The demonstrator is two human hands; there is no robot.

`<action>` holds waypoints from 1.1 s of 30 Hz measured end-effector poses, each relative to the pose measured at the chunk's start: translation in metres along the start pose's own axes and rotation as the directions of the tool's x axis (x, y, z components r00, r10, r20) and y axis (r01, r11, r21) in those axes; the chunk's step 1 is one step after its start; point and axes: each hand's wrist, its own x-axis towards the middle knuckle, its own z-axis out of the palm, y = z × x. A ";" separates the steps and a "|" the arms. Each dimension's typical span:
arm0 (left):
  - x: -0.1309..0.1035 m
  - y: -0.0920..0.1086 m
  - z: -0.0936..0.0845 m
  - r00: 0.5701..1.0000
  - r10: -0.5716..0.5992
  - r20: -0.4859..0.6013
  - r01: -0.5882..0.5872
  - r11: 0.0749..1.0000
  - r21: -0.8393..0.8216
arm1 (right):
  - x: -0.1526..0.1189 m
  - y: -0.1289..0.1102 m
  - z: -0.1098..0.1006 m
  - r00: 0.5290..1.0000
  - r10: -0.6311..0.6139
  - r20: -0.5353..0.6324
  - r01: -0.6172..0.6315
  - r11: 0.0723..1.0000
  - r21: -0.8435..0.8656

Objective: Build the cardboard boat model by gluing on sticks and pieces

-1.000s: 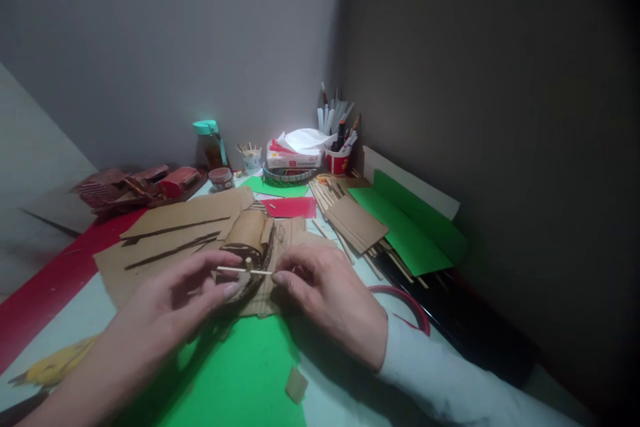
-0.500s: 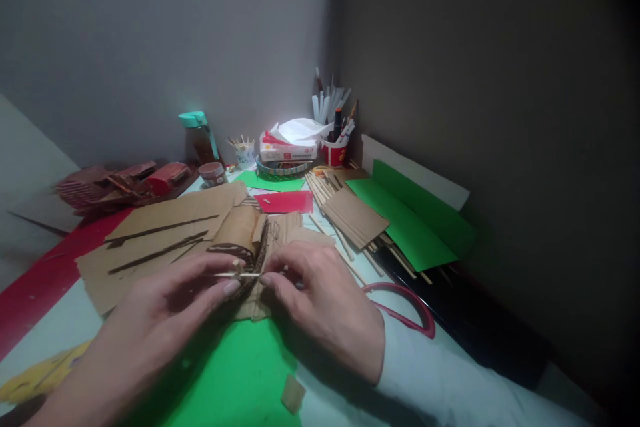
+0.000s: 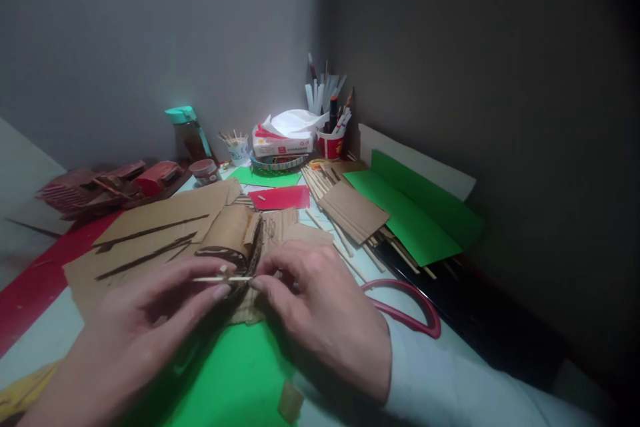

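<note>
A thin pale stick [image 3: 239,279] lies level between my two hands. My left hand [image 3: 145,327] pinches a small cardboard piece [image 3: 225,271] around the stick between thumb and fingertips. The thumb and index finger of my right hand [image 3: 315,307] are closed on the stick's right end. Just beyond them sits a rolled cardboard form [image 3: 227,230], with corrugated cardboard [image 3: 280,223] beside it. Green paper [image 3: 240,373] lies below my hands, with a small cardboard square [image 3: 290,402] at its right edge.
Red scissor handles [image 3: 433,320] rest right of my right hand. Farther right are wooden sticks [image 3: 343,237], a cardboard rectangle [image 3: 353,211] and folded green paper [image 3: 415,213]. A bottle [image 3: 187,137], a tissue box [image 3: 283,143] and a red cup [image 3: 331,145] stand at the back.
The view has shifted slightly, so most things on the table appear a little farther left. Both hands keep their hold, and the small piece and stick look nearly the same between them.
</note>
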 end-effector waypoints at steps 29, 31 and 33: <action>0.006 0.027 0.012 0.987 -0.008 -0.161 0.020 0.997 0.073 | 0.009 0.001 -0.031 0.979 -0.067 -0.195 0.070 0.998 0.010; 0.003 0.025 0.010 0.991 -0.032 -0.133 0.037 0.999 0.035 | 0.009 0.002 -0.030 0.980 -0.065 -0.189 0.065 0.998 -0.005; -0.001 0.021 0.008 0.993 -0.058 -0.102 0.057 0.998 -0.008 | 0.008 0.004 -0.027 0.982 -0.072 -0.173 0.071 0.997 -0.009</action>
